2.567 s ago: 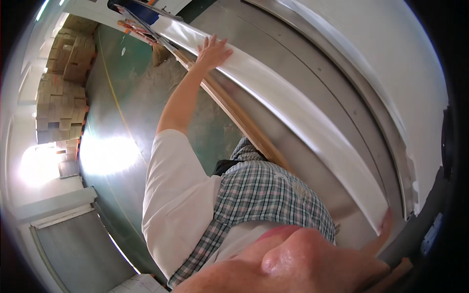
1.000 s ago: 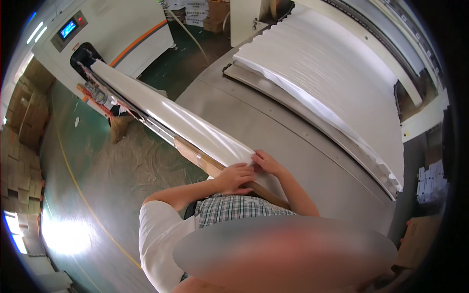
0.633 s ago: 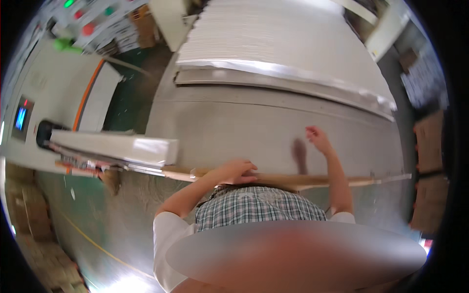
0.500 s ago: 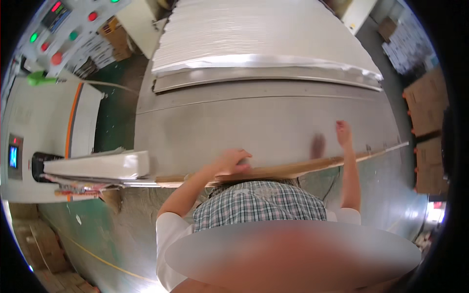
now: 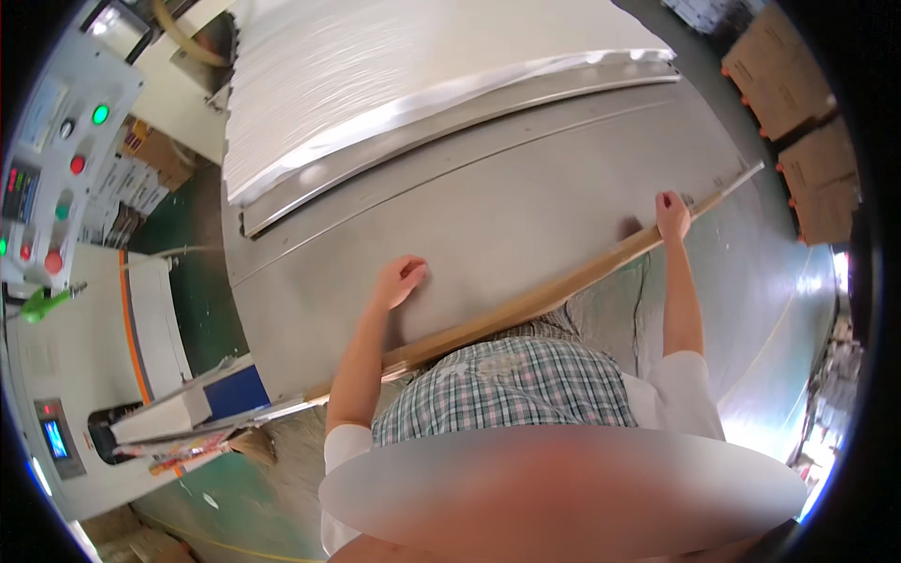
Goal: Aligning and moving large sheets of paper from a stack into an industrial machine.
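Note:
My left hand [image 5: 401, 281] is above the wide grey metal table [image 5: 450, 220], a little in from its near edge, with the fingers curled in and nothing seen in them. At the right end of the near edge, my right hand [image 5: 673, 216] is closed in a loose fist beside the brown edge strip [image 5: 526, 302]. No object shows in it. Across the far part of the table lies a broad white wrinkled sheet [image 5: 413, 70]. A grey metal bar [image 5: 450, 127] runs along the sheet's front edge.
A control panel [image 5: 56, 188] with lit buttons and a white machine cabinet [image 5: 80, 366] stand at left. A white block [image 5: 160, 416] and a blue piece [image 5: 236, 391] rest by the table's left corner. Cardboard boxes [image 5: 779, 75] are stacked at right.
The view has turned, so the table now slants up to the right. My left hand has moved inward from the near edge. My right hand is now at the edge strip. A blue piece shows.

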A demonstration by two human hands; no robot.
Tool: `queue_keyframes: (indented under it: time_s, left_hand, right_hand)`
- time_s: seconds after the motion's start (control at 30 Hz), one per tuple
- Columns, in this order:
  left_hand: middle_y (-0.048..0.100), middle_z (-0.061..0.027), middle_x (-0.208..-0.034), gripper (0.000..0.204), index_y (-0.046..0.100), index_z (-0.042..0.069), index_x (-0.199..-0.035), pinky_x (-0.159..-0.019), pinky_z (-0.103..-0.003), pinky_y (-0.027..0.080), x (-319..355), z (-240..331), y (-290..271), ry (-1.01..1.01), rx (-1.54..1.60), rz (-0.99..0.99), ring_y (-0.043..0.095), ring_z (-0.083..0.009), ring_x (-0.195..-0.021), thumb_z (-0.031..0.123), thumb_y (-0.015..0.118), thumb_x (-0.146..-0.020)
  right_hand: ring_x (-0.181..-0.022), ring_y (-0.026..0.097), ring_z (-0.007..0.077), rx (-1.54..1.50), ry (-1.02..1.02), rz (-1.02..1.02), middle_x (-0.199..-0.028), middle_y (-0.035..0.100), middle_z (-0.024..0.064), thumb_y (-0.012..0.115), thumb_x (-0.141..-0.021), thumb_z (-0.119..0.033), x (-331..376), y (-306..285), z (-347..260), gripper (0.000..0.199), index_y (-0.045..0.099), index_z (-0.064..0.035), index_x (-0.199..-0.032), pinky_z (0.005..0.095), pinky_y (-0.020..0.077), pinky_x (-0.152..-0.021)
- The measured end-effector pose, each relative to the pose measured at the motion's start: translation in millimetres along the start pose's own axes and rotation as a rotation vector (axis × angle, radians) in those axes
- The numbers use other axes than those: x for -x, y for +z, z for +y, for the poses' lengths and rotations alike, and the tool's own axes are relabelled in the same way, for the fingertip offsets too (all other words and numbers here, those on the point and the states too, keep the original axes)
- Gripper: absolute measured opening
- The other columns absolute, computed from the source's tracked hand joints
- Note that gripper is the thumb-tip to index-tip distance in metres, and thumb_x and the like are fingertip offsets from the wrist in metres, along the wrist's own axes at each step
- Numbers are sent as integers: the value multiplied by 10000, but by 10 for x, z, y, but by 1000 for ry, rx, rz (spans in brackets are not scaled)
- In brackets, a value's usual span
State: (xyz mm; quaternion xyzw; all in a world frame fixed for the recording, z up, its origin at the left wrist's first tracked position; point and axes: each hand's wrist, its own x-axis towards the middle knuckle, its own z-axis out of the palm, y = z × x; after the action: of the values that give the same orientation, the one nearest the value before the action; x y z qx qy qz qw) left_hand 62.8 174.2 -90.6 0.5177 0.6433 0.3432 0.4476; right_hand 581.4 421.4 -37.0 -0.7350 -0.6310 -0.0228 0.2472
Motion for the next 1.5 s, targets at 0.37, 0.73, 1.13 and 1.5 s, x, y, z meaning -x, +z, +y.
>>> queue_keyframes:
  time_s: [0.37, 0.73, 1.13, 1.5]
  left_hand:
    - [612, -45, -837, 249, 590, 11, -997, -701, -261, 447, -76, 7, 53, -56, 34, -94, 562, -118, -767, 215, 555, -859]
    - [627, -80, -844, 213, 577, -9, -1012, -732, -254, 469, -93, 175, 156, -18, 93, -140, 582, -129, -765, 154, 490, -905]
    - [629, -72, -832, 216, 564, -19, -1018, -726, -247, 466, -21, 191, 107, -81, 155, -114, 577, -119, -760, 153, 496, -906]
    - [634, -73, -865, 229, 562, -16, -1034, -737, -241, 458, 16, 290, 102, -35, 140, -137, 579, -119, -784, 154, 524, -886]
  right_hand:
    - [-713, 615, 302, -42, 26, -40, -762, 636, 114, 507, -782, -287, 62, 6, 28, 237, 653, -114, -853, 396, 483, -649]
    - [-700, 597, 288, 24, 80, -74, -700, 626, 84, 503, -723, -251, 43, -88, -24, 193, 637, -112, -738, 414, 468, -636]
    - [-747, 608, 298, 59, 68, -154, -766, 637, 110, 470, -751, -255, 47, -97, -66, 228, 639, -109, -798, 412, 479, -682]
    - [-724, 594, 300, 37, 80, -103, -739, 628, 103, 509, -728, -257, 42, -90, -54, 190, 630, -112, -749, 414, 469, -657]
